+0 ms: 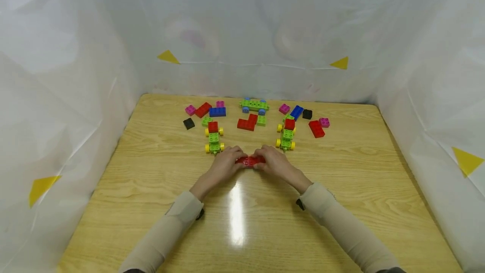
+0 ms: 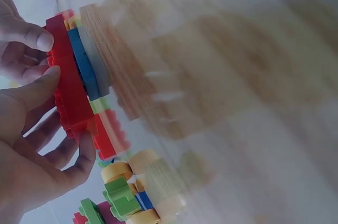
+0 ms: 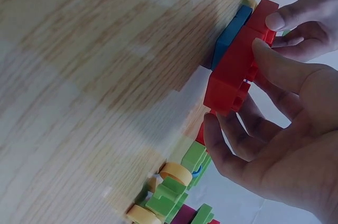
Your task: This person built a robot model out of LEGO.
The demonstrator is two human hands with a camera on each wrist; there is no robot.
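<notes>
Left hand around red brick

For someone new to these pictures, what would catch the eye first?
Probably the red bricks just below the head view's centre, gripped by the left hand and right hand, with a blue brick underneath. Beyond, a green car with yellow wheels stands on the left and a similar car on the right.

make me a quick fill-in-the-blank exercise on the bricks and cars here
The left hand and right hand hold bricks whose top faces are coloured ____.
The car nearest the left hand has wheels coloured ____.
The green base near the table's far edge has wheels coloured ____.

Missing words: red; yellow; blue
</notes>
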